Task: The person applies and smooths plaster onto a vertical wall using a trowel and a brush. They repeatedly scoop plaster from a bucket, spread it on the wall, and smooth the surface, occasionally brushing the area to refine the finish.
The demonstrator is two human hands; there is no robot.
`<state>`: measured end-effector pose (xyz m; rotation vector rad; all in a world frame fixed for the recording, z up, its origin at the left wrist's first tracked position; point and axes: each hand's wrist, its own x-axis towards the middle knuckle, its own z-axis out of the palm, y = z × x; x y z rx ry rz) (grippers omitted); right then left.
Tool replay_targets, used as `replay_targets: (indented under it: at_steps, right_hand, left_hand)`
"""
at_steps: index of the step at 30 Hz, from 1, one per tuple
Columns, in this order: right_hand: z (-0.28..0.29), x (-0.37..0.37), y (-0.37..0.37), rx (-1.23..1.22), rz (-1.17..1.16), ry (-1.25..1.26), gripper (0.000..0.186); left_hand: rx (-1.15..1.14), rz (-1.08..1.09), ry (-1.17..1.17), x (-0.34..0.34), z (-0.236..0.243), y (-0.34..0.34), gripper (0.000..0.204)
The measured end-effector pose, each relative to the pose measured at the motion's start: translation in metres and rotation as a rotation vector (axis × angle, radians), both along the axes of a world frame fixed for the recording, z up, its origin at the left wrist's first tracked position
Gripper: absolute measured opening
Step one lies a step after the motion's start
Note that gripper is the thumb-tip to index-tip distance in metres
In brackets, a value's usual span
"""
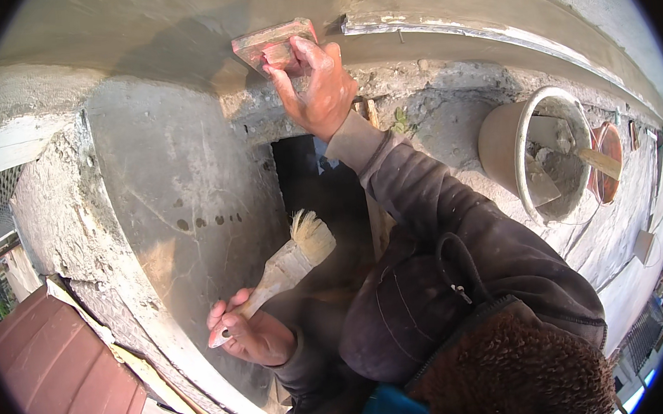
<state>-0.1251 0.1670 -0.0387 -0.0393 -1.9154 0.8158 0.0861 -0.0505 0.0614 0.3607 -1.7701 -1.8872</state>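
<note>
My right hand grips the handle of a small plastering float, a flat block with reddish edges. The float lies against the damp grey plaster at the top of the view. Lower down, my left hand is closed round the handle of a wide paintbrush. Its pale, splayed bristles point up and to the right, clear of the wall. The tip of the brush handle sticks out past my fingers.
A bucket with grey mortar and a trowel-like tool inside stands at right, beside an orange-brown bucket. A long straight batten runs along the plaster. Below me is a dark opening; brown metal roofing lies lower left.
</note>
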Motion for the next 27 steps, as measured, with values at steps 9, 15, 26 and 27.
replay_targets:
  at_steps: [9, 15, 26, 27]
  right_hand:
    - [-0.02, 0.017, -0.013, -0.086, 0.058, -0.155, 0.059]
    - [0.005, -0.003, -0.009, -0.078, 0.004, 0.06, 0.059]
    - [0.016, 0.012, -0.018, -0.194, 0.043, 0.02, 0.058]
    - [0.024, 0.006, -0.017, -0.224, 0.034, -0.003, 0.057]
  left_hand:
    - [0.0, -0.011, -0.029, -0.001, 0.001, -0.001, 0.023]
    - [0.005, -0.023, -0.019, 0.002, 0.001, -0.003, 0.025]
    - [-0.014, -0.056, -0.038, 0.005, -0.001, -0.008, 0.023]
    - [-0.019, -0.053, -0.034, 0.004, -0.001, -0.007, 0.023]
